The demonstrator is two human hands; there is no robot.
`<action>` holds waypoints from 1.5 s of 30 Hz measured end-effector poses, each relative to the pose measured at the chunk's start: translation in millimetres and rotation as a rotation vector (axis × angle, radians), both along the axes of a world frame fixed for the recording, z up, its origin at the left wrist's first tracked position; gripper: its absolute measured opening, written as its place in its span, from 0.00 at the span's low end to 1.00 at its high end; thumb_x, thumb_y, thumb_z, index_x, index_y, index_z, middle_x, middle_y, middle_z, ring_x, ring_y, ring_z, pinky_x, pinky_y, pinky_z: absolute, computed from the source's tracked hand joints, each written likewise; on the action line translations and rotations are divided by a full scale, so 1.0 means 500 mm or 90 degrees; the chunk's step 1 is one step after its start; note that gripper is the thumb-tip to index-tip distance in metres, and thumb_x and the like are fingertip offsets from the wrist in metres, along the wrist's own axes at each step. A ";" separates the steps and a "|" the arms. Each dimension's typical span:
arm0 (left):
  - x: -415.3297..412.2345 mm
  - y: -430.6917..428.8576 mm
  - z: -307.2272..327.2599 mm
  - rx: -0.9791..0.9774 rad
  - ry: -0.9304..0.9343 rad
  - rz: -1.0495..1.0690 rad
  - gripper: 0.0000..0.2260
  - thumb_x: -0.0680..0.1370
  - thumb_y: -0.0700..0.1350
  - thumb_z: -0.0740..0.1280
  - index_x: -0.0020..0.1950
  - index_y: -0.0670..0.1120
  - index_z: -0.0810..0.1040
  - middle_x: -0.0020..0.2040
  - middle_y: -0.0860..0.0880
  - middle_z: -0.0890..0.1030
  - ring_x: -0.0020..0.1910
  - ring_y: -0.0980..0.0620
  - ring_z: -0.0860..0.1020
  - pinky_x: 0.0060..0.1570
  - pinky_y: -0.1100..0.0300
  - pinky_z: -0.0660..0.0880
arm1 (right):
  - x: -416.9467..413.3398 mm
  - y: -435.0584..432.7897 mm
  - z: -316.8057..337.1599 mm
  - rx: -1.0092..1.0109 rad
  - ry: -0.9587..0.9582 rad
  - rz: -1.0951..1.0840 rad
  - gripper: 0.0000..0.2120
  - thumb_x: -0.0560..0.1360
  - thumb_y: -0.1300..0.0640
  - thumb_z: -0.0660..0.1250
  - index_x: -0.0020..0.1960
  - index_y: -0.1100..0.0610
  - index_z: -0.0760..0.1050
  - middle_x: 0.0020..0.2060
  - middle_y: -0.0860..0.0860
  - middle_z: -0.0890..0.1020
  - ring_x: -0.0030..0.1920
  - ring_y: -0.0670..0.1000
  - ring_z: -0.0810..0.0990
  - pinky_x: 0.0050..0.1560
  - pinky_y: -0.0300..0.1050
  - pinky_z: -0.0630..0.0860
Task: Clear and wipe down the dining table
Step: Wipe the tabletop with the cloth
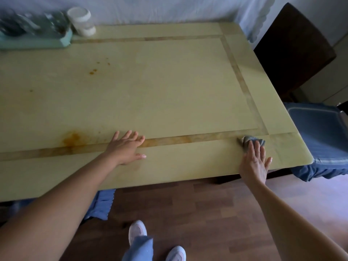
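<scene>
Presses grey cloth [252, 141] under flat right hand [255, 162] at tabletop's [169, 91] near-right corner, with orange stain [74, 138] far leftward, past the flat, empty left hand [126, 147].

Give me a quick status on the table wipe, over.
Left hand flat on table, right hand pressing cloth at near right corner. Orange stain remains beside left hand. Tray and white jar at far left corner.
</scene>
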State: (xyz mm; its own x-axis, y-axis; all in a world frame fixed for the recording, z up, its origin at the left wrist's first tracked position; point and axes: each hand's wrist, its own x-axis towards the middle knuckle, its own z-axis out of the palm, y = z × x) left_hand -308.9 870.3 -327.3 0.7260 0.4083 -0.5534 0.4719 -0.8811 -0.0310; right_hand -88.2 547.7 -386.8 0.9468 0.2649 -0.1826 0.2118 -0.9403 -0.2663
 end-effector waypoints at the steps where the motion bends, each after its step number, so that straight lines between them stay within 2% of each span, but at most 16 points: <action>1: 0.000 0.005 -0.001 0.003 0.000 -0.005 0.33 0.76 0.65 0.54 0.77 0.56 0.45 0.78 0.52 0.45 0.77 0.50 0.43 0.74 0.43 0.40 | -0.002 0.005 -0.001 0.007 -0.006 -0.004 0.25 0.81 0.58 0.48 0.77 0.52 0.49 0.77 0.49 0.48 0.77 0.52 0.45 0.75 0.57 0.39; 7: -0.012 0.010 -0.015 -0.019 -0.031 -0.007 0.33 0.77 0.64 0.54 0.77 0.56 0.44 0.78 0.52 0.44 0.77 0.51 0.43 0.74 0.43 0.40 | -0.049 0.086 0.004 0.024 -0.012 -0.044 0.24 0.81 0.58 0.48 0.76 0.54 0.51 0.77 0.51 0.51 0.77 0.54 0.46 0.75 0.57 0.41; 13: -0.020 0.033 -0.009 -0.071 -0.027 -0.028 0.29 0.79 0.61 0.52 0.77 0.56 0.44 0.78 0.52 0.43 0.77 0.49 0.41 0.74 0.41 0.38 | -0.231 0.273 -0.003 0.034 -0.005 0.126 0.27 0.80 0.61 0.49 0.77 0.52 0.47 0.77 0.50 0.47 0.77 0.53 0.44 0.74 0.54 0.39; 16: -0.054 0.065 0.005 -0.114 -0.068 -0.028 0.29 0.79 0.60 0.52 0.77 0.57 0.43 0.78 0.54 0.43 0.76 0.50 0.38 0.73 0.43 0.36 | -0.267 0.308 -0.007 0.017 -0.005 0.178 0.27 0.80 0.58 0.50 0.77 0.53 0.45 0.77 0.49 0.47 0.77 0.51 0.43 0.75 0.53 0.38; 19: -0.139 0.141 0.016 -0.091 -0.139 -0.010 0.31 0.79 0.60 0.54 0.77 0.57 0.43 0.78 0.54 0.44 0.77 0.49 0.40 0.73 0.44 0.39 | -0.263 0.318 0.001 -0.005 0.013 0.133 0.26 0.81 0.55 0.49 0.77 0.54 0.45 0.77 0.50 0.48 0.77 0.51 0.44 0.75 0.52 0.39; 22: -0.235 0.256 0.022 -0.045 -0.130 0.053 0.33 0.78 0.60 0.56 0.77 0.55 0.44 0.79 0.52 0.45 0.77 0.48 0.42 0.74 0.43 0.44 | -0.314 0.395 0.013 0.030 0.020 0.069 0.26 0.80 0.58 0.49 0.77 0.54 0.47 0.77 0.51 0.49 0.77 0.54 0.45 0.76 0.54 0.42; 25: -0.318 0.363 0.021 -0.034 -0.084 0.127 0.37 0.76 0.62 0.59 0.77 0.53 0.43 0.79 0.50 0.45 0.77 0.47 0.43 0.74 0.43 0.46 | -0.441 0.507 0.017 0.057 -0.005 0.188 0.36 0.73 0.68 0.51 0.77 0.54 0.44 0.77 0.52 0.47 0.76 0.55 0.45 0.76 0.54 0.44; 27: -0.355 0.409 0.020 -0.044 -0.041 0.143 0.44 0.72 0.64 0.64 0.77 0.53 0.40 0.78 0.50 0.43 0.77 0.48 0.42 0.73 0.43 0.45 | -0.551 0.567 0.026 0.057 0.021 0.298 0.42 0.68 0.73 0.49 0.76 0.51 0.37 0.76 0.49 0.39 0.76 0.53 0.37 0.75 0.53 0.36; 29: -0.379 0.441 0.018 -0.044 0.009 0.135 0.51 0.69 0.64 0.68 0.77 0.52 0.36 0.78 0.51 0.40 0.77 0.48 0.40 0.73 0.44 0.43 | -0.642 0.607 0.021 0.072 0.042 0.435 0.40 0.68 0.71 0.45 0.75 0.51 0.36 0.74 0.46 0.36 0.75 0.52 0.34 0.73 0.52 0.30; 31: -0.393 0.467 0.014 -0.031 0.051 0.123 0.55 0.66 0.64 0.71 0.76 0.51 0.34 0.78 0.52 0.38 0.77 0.49 0.39 0.73 0.44 0.42 | -0.671 0.620 0.011 0.097 0.051 0.570 0.35 0.70 0.64 0.43 0.76 0.53 0.42 0.73 0.45 0.40 0.75 0.53 0.35 0.73 0.53 0.29; 32: -0.396 0.480 0.012 -0.020 0.066 0.114 0.56 0.66 0.63 0.71 0.76 0.50 0.34 0.77 0.52 0.37 0.77 0.50 0.38 0.73 0.44 0.42 | -0.655 0.616 0.004 0.092 0.046 0.627 0.33 0.72 0.62 0.45 0.76 0.52 0.42 0.73 0.44 0.40 0.74 0.52 0.35 0.73 0.54 0.29; 34: -0.400 0.504 0.012 0.004 0.090 0.096 0.57 0.65 0.64 0.72 0.76 0.49 0.34 0.77 0.52 0.37 0.77 0.50 0.38 0.73 0.44 0.41 | -0.592 0.597 -0.010 0.058 0.014 0.665 0.38 0.74 0.66 0.54 0.74 0.48 0.35 0.73 0.44 0.38 0.74 0.50 0.34 0.73 0.57 0.30; 37: -0.404 0.528 0.004 0.018 0.117 0.077 0.58 0.63 0.65 0.72 0.76 0.48 0.34 0.77 0.51 0.36 0.76 0.50 0.37 0.73 0.44 0.40 | -0.477 0.533 -0.007 0.035 -0.037 0.449 0.42 0.71 0.72 0.55 0.75 0.48 0.37 0.74 0.45 0.39 0.76 0.49 0.38 0.74 0.61 0.38; 41: -0.410 0.526 -0.011 0.023 0.099 0.057 0.59 0.63 0.64 0.73 0.77 0.47 0.36 0.78 0.50 0.37 0.77 0.51 0.39 0.74 0.44 0.41 | -0.374 0.451 0.018 0.040 -0.014 0.091 0.35 0.73 0.69 0.52 0.77 0.52 0.49 0.77 0.48 0.48 0.77 0.49 0.44 0.74 0.57 0.36; 43: -0.414 0.527 -0.017 0.032 0.081 0.054 0.58 0.63 0.64 0.73 0.77 0.47 0.36 0.78 0.50 0.37 0.77 0.51 0.40 0.74 0.44 0.41 | -0.349 0.472 0.020 0.035 0.000 -0.026 0.29 0.77 0.66 0.51 0.76 0.53 0.50 0.77 0.48 0.50 0.77 0.51 0.45 0.75 0.58 0.39; 45: -0.417 0.534 -0.021 0.038 0.070 0.047 0.59 0.62 0.65 0.72 0.77 0.47 0.36 0.78 0.49 0.38 0.77 0.51 0.41 0.73 0.44 0.41 | -0.338 0.540 0.020 0.040 0.005 -0.072 0.30 0.74 0.67 0.53 0.74 0.51 0.55 0.76 0.48 0.53 0.76 0.53 0.48 0.74 0.61 0.43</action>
State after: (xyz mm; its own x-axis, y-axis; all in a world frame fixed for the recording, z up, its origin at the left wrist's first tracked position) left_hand -517.2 1137.3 -337.6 0.6292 0.4934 -0.6006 0.5266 -0.8389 -0.1375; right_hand -257.1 817.5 -376.8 0.9698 0.1679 -0.1769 0.1029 -0.9394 -0.3271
